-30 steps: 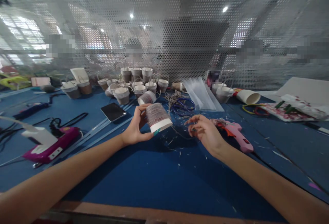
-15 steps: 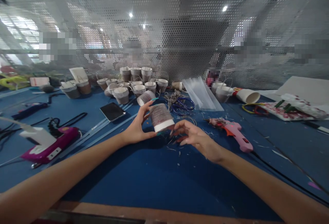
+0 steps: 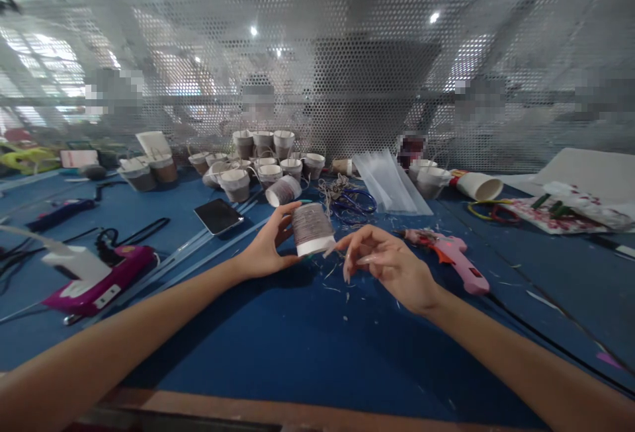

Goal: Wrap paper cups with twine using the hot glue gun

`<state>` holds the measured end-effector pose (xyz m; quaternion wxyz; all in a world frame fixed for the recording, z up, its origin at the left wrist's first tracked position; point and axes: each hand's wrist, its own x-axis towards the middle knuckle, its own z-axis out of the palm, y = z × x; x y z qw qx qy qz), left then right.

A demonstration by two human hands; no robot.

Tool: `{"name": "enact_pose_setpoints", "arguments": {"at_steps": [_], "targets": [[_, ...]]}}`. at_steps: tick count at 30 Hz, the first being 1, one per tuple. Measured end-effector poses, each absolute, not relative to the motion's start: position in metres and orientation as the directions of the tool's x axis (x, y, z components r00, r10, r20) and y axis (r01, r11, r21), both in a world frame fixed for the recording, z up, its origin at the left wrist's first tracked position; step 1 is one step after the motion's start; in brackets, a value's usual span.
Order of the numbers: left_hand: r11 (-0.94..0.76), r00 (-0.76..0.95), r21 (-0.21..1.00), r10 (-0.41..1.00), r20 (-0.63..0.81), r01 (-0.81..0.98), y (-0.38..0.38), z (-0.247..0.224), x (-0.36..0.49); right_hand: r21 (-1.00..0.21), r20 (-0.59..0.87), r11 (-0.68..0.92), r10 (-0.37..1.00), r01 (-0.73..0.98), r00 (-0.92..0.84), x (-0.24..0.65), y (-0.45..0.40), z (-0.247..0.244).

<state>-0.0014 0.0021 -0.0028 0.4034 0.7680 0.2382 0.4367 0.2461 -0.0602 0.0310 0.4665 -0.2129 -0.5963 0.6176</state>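
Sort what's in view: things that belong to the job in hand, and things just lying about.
Likely the job's:
cord-wrapped cup in the left hand
tangled cord
pink glue gun

Probably just lying about:
phone
clear plastic sheets

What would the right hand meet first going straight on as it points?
Probably the twine-wrapped cup held in the left hand, near its white uncovered band. The right hand looks close to or touching it; depth is unclear.

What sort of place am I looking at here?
Probably a craft workshop: a pink glue gun lies on the blue table, small cups cluster toward the back, and the left hand holds a cord-wrapped cup.
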Motion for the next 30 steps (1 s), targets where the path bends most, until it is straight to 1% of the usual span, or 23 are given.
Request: {"name": "enact_pose_setpoints", "arguments": {"at_steps": [3, 5, 8, 10, 13, 14, 16, 19, 24, 27, 30], "targets": [[-0.586, 0.521, 0.810, 0.703, 0.484, 0.037, 0.000, -0.001, -0.001, -0.936, 0.237, 0.057, 0.832, -0.347, -0.501, 0.245, -0.061, 0.035], [-0.612, 0.527, 0.790, 0.678, 0.513, 0.019, -0.001, -0.002, -0.001, -0.940, 0.198, 0.020, 0.844, -0.339, -0.498, 0.244, -0.060, 0.036], [-0.626, 0.506, 0.779, 0.668, 0.546, -0.014, 0.000, -0.004, -0.002, -0.948, 0.137, -0.012, 0.888, -0.319, -0.440, 0.245, -0.057, 0.032], [-0.632, 0.483, 0.775, 0.671, 0.563, -0.025, 0.001, -0.006, -0.003, -0.961, 0.125, 0.024, 0.925, -0.274, -0.359, 0.247, -0.055, 0.029], [-0.650, 0.467, 0.758, 0.655, 0.594, -0.054, 0.004, -0.008, -0.003, -0.963, 0.233, 0.188, 0.939, -0.191, -0.254, 0.250, -0.054, 0.025], [-0.662, 0.461, 0.747, 0.644, 0.610, -0.062, 0.004, -0.009, -0.003, -0.956, 0.276, 0.238, 0.928, -0.169, -0.252, 0.250, -0.055, 0.025], [-0.696, 0.449, 0.715, 0.618, 0.645, -0.069, 0.005, -0.009, -0.003, -0.946, 0.325, 0.299, 0.894, -0.128, -0.309, 0.249, -0.057, 0.025], [-0.752, 0.447, 0.656, 0.567, 0.692, -0.060, 0.004, -0.008, -0.003, -0.941, 0.320, 0.335, 0.849, -0.039, -0.421, 0.247, -0.060, 0.025], [-0.812, 0.425, 0.581, 0.508, 0.749, -0.054, 0.004, -0.006, -0.003, -0.924, 0.319, 0.378, 0.843, 0.055, -0.434, 0.250, -0.055, 0.020], [-0.809, 0.377, 0.586, 0.529, 0.760, -0.047, 0.006, -0.007, -0.004, -0.927, 0.260, 0.350, 0.860, 0.135, -0.440, 0.253, -0.052, 0.018], [-0.789, 0.272, 0.612, 0.581, 0.767, -0.043, 0.008, -0.008, -0.004, -0.925, 0.202, 0.312, 0.889, 0.219, -0.411, 0.255, -0.049, 0.017]]}}
